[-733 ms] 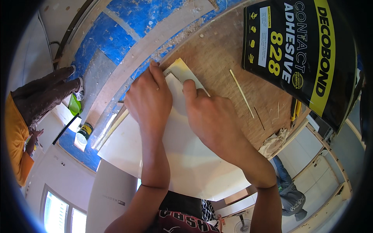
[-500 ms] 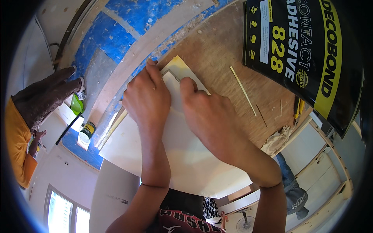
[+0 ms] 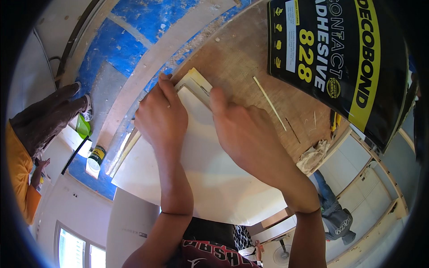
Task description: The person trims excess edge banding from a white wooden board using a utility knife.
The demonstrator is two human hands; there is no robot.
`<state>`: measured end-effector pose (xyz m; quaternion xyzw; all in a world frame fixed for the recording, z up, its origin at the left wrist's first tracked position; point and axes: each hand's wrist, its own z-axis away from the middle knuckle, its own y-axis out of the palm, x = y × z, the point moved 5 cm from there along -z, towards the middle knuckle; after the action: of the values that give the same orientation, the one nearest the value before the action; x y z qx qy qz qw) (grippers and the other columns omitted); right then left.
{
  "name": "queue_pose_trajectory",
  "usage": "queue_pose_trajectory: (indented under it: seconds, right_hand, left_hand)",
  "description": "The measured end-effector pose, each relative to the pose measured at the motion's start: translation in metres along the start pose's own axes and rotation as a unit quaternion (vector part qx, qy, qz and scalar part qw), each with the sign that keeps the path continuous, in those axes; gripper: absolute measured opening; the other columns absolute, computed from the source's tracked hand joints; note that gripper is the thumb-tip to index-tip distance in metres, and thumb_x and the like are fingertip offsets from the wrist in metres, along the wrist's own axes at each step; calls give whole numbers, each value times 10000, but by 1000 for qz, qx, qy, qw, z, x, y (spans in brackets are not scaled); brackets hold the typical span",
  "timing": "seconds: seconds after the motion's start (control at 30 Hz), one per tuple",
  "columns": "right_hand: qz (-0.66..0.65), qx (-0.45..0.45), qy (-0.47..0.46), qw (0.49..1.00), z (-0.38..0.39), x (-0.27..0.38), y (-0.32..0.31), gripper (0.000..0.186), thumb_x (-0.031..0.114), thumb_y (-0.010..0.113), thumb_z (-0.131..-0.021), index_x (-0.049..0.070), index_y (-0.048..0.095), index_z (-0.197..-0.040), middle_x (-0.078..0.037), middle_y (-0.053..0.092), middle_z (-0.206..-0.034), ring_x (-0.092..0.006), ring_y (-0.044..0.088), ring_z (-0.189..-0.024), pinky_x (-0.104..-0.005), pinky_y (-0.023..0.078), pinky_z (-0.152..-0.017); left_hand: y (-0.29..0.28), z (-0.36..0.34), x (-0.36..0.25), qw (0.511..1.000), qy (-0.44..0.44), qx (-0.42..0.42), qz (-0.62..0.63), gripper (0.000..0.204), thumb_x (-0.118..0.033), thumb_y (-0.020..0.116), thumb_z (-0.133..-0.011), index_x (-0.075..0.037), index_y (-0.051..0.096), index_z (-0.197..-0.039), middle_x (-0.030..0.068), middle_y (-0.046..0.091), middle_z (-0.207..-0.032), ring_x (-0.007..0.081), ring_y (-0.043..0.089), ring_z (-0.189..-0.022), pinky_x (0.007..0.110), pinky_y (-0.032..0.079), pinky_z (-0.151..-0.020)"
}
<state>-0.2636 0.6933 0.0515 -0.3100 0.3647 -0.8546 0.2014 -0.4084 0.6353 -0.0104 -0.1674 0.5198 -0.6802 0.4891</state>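
Sheet (image 3: 214,192) lies on bench (image 3: 237,56). Left hand (image 3: 161,114) on its far-left part; fingertips mostly hidden, can't tell grip. Right hand (image 3: 243,127) clamped on blade (image 3: 202,85) by far corner. Black can (image 3: 337,67) beyond, right.

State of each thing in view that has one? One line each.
left hand: curled at the white sheet, fingertips hidden
right hand: closed on a thin tool
white sheet: lying under both hands
black-and-yellow container: open or closed, cannot tell
pale strip: loose on the wooden surface
cloth: crumpled
yellow-black tool: lying; open or shut, cannot tell
fan: on or off unclear
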Motion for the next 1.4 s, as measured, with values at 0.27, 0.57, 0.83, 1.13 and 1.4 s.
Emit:
queue_pose_trajectory:
  seconds: [0.27, 0.57, 0.83, 1.13, 1.4]
  right_hand:
    - [4, 3, 7, 1000, -15, 9, 13, 174, 48, 678, -904, -15, 536, -981, -142, 707, -670, -286, 783, -715, -345, 622, -647]
    - [11, 107, 26, 994, 41, -14, 40, 218, 51, 668, -913, -23, 502, -1033, -142, 716, -694, -306, 781, -692, -356, 620, -593]
    - [8, 116, 81, 990, 64, -10, 19, 189, 53, 632, -923, 19, 479, -1029, -138, 711, -679, -322, 765, -637, -378, 602, -544]
    - [16, 9, 38, 999, 45, -15, 36, 176, 85, 622, -934, 11, 500, -1037, -129, 698, -653, -292, 745, -583, -376, 569, -487]
    - [27, 27, 13, 999, 76, -31, 56, 217, 82, 642, -927, 14, 521, -1094, -127, 696, -657, -275, 751, -608, -352, 579, -513]
  left_hand:
    - [2, 0, 2, 996, 52, -68, -9, 424, -330, 482, -1100, -125, 840, -1004, 195, 764, -832, 417, 737, -771, 526, 576, -707]
    - [3, -1, 2, 993, 72, -88, -23, 468, -352, 451, -1109, -113, 836, -993, 205, 762, -831, 433, 736, -777, 532, 576, -720]
    - [4, 0, 1, 994, 63, -90, -7, 478, -354, 448, -1109, -109, 840, -987, 206, 764, -831, 414, 748, -784, 529, 585, -734]
    - [2, 0, -1, 994, 70, -72, -28, 502, -371, 425, -1113, -115, 846, -1017, 220, 763, -841, 438, 742, -801, 533, 587, -739]
    - [2, -1, 1, 995, 52, -64, -48, 555, -437, 364, -1110, -144, 835, -1100, 219, 778, -960, 472, 729, -922, 580, 569, -837]
